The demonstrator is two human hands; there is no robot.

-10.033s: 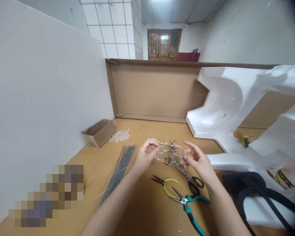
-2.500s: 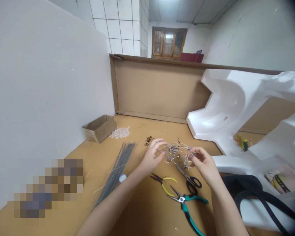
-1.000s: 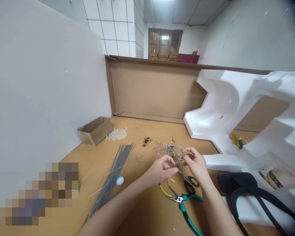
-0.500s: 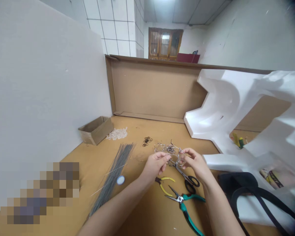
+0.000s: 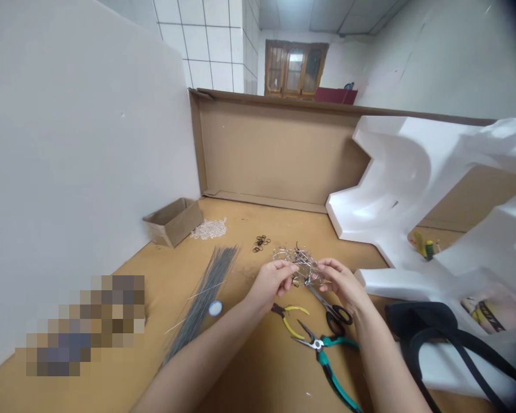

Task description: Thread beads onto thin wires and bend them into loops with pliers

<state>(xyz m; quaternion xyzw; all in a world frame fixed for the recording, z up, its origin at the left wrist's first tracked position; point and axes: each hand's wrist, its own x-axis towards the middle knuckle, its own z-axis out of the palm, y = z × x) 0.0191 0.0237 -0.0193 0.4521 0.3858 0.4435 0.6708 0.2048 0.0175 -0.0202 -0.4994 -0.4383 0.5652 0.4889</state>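
Thin silvery bent wire (image 5: 306, 274) spans the gap between my two hands, with its fine shape hard to make out. My left hand (image 5: 274, 282) pinches it from the left between thumb and fingertips. On the other side, my right hand (image 5: 340, 281) grips it with bent fingers. Behind the hands lies a tangle of wire loops (image 5: 284, 252) with dark bits among them. Black-handled scissors (image 5: 336, 314) rest just below, their blade tips partly hidden by the wire. Closer to me are yellow-handled pliers (image 5: 296, 318) and green-handled long-nose pliers (image 5: 322, 347), both with handles spread.
A bundle of straight grey wires (image 5: 208, 287) lies left of my arm, beside a small white disc (image 5: 215, 308). Further back are black rings (image 5: 261, 243), clear small pieces (image 5: 210, 229) and a cardboard box (image 5: 172, 223). White foam (image 5: 348, 215) and a black strap (image 5: 417, 338) stand right.
The whole view has shifted slightly, so everything sits a little higher and further right. Both hands keep their hold on the wire, with the fingers slightly re-angled.
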